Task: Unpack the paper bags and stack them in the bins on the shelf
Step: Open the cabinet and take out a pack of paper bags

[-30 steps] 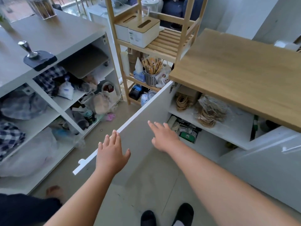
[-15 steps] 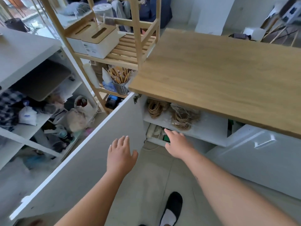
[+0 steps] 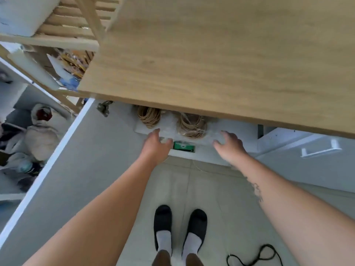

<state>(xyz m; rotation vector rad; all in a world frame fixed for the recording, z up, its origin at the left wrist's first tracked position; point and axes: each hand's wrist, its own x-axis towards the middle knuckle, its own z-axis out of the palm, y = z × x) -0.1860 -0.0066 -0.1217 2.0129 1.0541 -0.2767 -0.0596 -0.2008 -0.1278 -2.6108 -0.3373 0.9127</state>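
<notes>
**Reaching Into the Open Cabinet Under the Wooden Counter**

Extending both bare arms forward and down, the person stands facing an open cabinet beneath a wooden counter.

Left hand: fingers loosely spread, palm down, holding nothing. Its fingertips lie at the near edge of the white inner shelf, just beside the left twine coil. Whether they touch the shelf cannot be told.

Right hand: fingers apart and slightly curled, palm down, holding nothing. It hangs at the same shelf edge, just right of the right twine coil.

Both forearms run nearly straight from the near corners of the view toward the shelf, converging slightly. A green box sits on the lower level, between the two hands.

The white cabinet door stands swung open to the left; a second door with a white handle stands open to the right. Dark slippers rest on the pale floor below, with a black cord near right.

No paper bags can be made out among the shelf contents visible here; the cluttered shelving at far left is too blurred to read.
</notes>
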